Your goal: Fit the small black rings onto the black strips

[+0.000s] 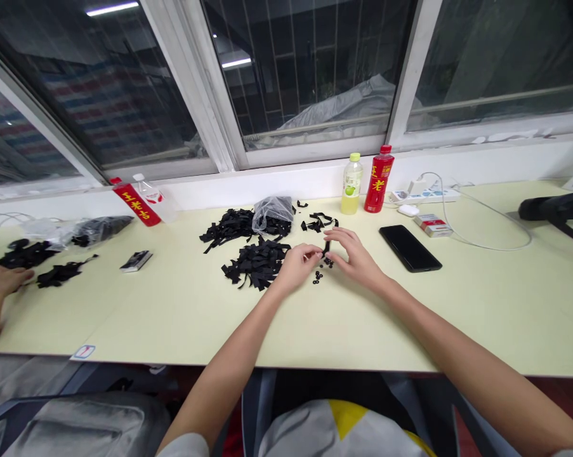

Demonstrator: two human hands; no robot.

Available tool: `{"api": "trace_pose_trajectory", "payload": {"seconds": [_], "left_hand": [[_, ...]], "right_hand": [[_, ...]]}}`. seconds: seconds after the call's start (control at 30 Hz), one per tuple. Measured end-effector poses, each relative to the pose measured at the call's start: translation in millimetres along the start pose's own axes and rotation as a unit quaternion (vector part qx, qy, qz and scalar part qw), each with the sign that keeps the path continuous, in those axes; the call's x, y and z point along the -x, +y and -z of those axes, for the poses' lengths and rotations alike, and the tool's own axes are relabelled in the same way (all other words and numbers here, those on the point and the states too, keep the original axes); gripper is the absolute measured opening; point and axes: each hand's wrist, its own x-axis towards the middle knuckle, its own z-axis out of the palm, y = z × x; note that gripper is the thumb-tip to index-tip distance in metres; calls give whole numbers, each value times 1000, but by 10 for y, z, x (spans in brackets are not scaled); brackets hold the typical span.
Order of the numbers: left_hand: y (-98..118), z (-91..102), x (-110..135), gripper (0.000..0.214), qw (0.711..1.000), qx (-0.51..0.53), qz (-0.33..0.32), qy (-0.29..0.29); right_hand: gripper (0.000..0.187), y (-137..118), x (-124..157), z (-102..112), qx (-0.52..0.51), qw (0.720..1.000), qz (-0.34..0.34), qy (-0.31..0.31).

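Observation:
My left hand [296,265] is closed in a pinch at the lower end of a short black fabric strip [327,247]. My right hand [356,255] holds the same strip from the other side, index finger near its top and thumb lower down. Small black rings [318,277] lie on the table just below the fingers. To the left of my left hand spreads a pile of black strips [255,261], with a second pile [230,225] behind it. A few loose strips [318,221] rest beyond my hands.
A clear plastic bag [273,216] sits on the rear pile. Behind stand a yellow-green drink bottle [351,184] and a red bottle [379,179]. A black phone [410,248], cigarette pack [433,225] and white cable [493,247] lie right. Another person's hand [3,280] is far left.

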Motion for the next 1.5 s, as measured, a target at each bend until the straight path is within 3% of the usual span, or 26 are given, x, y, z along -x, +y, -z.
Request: {"api": "trace_pose_trajectory", "payload": {"seconds": [0.1,0.2,0.37,0.53,0.8,1.0,1.23,1.5], "left_hand": [[67,-10,41,24,982,-169,-83,-16],[83,-23,39,25,972,-210,-102,-18],[60,19,10,22,981,-186,-61,-5],[32,-4,8,13,983,-177,-19,-30],[-85,-168,-66,15,981,-190,-9,-33],[-118,-169,-47,34,985,-172,-2,-24],[-49,-119,-34,20,979,-200,9,-24],[-57,111,-87,25,990,-125,33,57]], "right_hand": [[34,52,-16,-15,1,999,-28,-28],[24,92,-31,-19,9,997,-47,-55],[25,143,-39,13,-12,996,-87,-23],[30,219,-23,13,-9,993,-118,30],[35,248,-11,-12,8,996,-90,26],[36,234,-20,-3,7,995,-98,22],[35,182,-26,21,3,994,-106,33],[30,2,-51,35,-188,971,-147,-12]]}}
